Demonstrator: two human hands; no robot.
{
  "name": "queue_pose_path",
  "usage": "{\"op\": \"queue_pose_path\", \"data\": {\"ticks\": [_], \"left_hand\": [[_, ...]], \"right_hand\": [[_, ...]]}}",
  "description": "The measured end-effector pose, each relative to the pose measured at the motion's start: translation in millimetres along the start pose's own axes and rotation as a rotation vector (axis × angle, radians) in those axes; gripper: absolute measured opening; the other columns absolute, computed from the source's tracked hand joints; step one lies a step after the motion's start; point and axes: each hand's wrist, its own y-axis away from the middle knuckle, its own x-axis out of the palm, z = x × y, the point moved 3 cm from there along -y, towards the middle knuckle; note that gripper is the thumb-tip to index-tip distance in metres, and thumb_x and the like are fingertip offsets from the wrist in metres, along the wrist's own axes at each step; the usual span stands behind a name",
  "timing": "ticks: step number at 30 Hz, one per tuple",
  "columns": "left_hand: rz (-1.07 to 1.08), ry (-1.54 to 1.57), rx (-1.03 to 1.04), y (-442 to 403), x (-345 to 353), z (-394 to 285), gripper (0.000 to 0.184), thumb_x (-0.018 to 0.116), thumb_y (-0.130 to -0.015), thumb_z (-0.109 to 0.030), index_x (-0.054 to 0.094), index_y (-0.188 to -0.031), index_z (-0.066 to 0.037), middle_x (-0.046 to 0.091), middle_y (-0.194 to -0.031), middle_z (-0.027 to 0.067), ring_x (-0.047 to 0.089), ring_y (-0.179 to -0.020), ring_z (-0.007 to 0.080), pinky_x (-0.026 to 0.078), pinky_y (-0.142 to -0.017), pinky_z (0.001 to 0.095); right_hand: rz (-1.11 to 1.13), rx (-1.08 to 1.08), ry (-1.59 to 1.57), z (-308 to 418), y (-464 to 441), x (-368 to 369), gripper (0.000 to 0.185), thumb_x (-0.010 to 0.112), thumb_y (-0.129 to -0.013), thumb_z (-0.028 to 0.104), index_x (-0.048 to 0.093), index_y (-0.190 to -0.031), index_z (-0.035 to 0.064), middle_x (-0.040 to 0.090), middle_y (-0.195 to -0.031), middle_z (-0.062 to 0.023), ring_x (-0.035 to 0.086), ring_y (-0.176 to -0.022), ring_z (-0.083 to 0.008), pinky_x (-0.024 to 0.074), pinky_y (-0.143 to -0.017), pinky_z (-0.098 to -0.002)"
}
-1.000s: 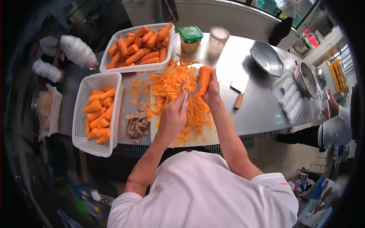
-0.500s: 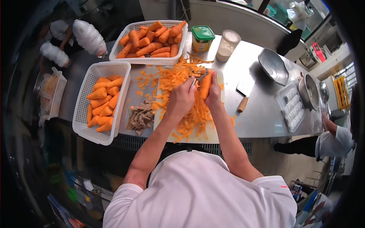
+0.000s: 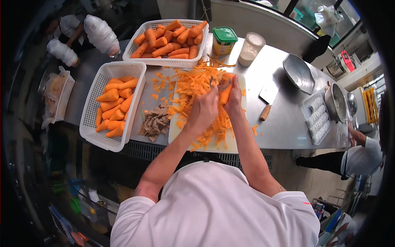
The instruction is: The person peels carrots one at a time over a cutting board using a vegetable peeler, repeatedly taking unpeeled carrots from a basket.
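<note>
Bright, cool light washes across your desk point(image 3: 288, 129), flaring to near-white on the bare steel right of the jar point(image 3: 250, 50), while the room at far left sinks into murk. Motion blur smears the peeling tool point(image 3: 223, 85) at your left fingers point(image 3: 211, 97); the carrots in the near basket point(image 3: 101, 142) read fairly crisp. Soft shadows crease your white shirt point(image 3: 216, 201), and gloom fills the space below the desk at lower left. Your wide lens bows the desk's front edge and tips the co-worker point(image 3: 361, 157) sideways at right, with details there softened. Black vignetting swallows all four corners.
</note>
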Motion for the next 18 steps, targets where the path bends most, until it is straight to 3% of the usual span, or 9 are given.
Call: {"op": "queue_pose_path", "data": {"ticks": [3,5,6,8,12,15,17,18], "left_hand": [[0.125,-0.084,0.071,42.9,-9.6,-3.6,0.029,0.058,-0.093,-0.007,0.062,-0.12,0.003,0.064,-0.085,0.0278,0.065,-0.078,0.0414,0.05,-0.066,0.0401],[0.267,-0.007,-0.058,54.6,-20.7,-8.4,0.026,0.057,-0.091,-0.006,0.061,-0.114,0.006,0.064,-0.08,0.0282,0.064,-0.077,0.0443,0.05,-0.065,0.0475],[0.268,-0.004,-0.068,48.0,-20.6,-12.1,0.026,0.057,-0.091,-0.006,0.061,-0.114,0.006,0.064,-0.08,0.0282,0.064,-0.077,0.0443,0.05,-0.065,0.0475],[0.042,0.003,-0.012,8.8,-22.9,-16.8,0.028,0.058,-0.091,-0.007,0.061,-0.116,0.005,0.064,-0.08,0.029,0.065,-0.078,0.0442,0.051,-0.066,0.0471],[0.032,-0.019,-0.07,-2.1,1.2,4.9,0.031,0.059,-0.092,-0.007,0.061,-0.121,0.003,0.065,-0.086,0.0267,0.067,-0.079,0.0386,0.051,-0.068,0.0392],[0.102,-0.101,0.044,47.2,-1.7,-1.9,0.031,0.059,-0.092,-0.008,0.062,-0.121,0.003,0.065,-0.086,0.0265,0.067,-0.078,0.0382,0.051,-0.067,0.0391],[0.323,0.023,-0.137,62.4,-16.6,-6.6,0.031,0.059,-0.092,-0.008,0.062,-0.121,0.003,0.065,-0.087,0.0275,0.066,-0.08,0.0405,0.051,-0.066,0.0408],[0.327,0.028,-0.149,57.1,-16.8,-11.2,0.031,0.059,-0.092,-0.008,0.062,-0.121,0.003,0.065,-0.087,0.0275,0.066,-0.08,0.0405,0.051,-0.066,0.0408]], "right_hand": [[-0.08,-0.044,-0.033,3.9,-14.2,-28.5,0.055,0.038,-0.102,0.057,0.057,-0.116,0.0069,0.065,-0.097,-0.0087,0.065,-0.079,-0.0214,0.0562,-0.066,-0.0345],[-0.071,-0.037,0.027,11.0,-6.3,-29.1,0.055,0.039,-0.101,0.058,0.057,-0.114,0.0072,0.065,-0.095,-0.0084,0.064,-0.078,-0.0211,0.0554,-0.064,-0.0339],[-0.049,-0.02,0.093,11.9,-0.4,-26.9,0.055,0.04,-0.1,0.058,0.057,-0.113,0.0074,0.065,-0.094,-0.0081,0.064,-0.077,-0.0207,0.0546,-0.062,-0.0334],[-0.026,-0.004,0.109,6.4,8.8,-17.7,0.055,0.04,-0.1,0.059,0.057,-0.112,0.0074,0.065,-0.091,-0.0083,0.064,-0.076,-0.0201,0.054,-0.061,-0.0329],[-0.056,-0.007,0.007,3.7,9.3,2.9,0.055,0.039,-0.101,0.059,0.055,-0.11,0.0067,0.061,-0.084,-0.0074,0.061,-0.071,-0.0174,0.0528,-0.059,-0.0299],[-0.003,0.011,0.013,13.4,-10.5,-31.7,0.057,0.038,-0.101,0.059,0.056,-0.111,0.0065,0.062,-0.086,-0.0079,0.062,-0.073,-0.0194,0.0536,-0.06,-0.0322],[-0.036,-0.03,0.013,18.6,-2.3,-29.9,0.057,0.037,-0.101,0.058,0.056,-0.112,0.0061,0.061,-0.087,-0.008,0.062,-0.074,-0.0193,0.0543,-0.062,-0.0322],[-0.053,-0.047,0.052,20.5,4.3,-25.0,0.058,0.039,-0.101,0.059,0.056,-0.113,0.0042,0.062,-0.087,-0.0082,0.062,-0.072,-0.0187,0.054,-0.061,-0.0309]]}}
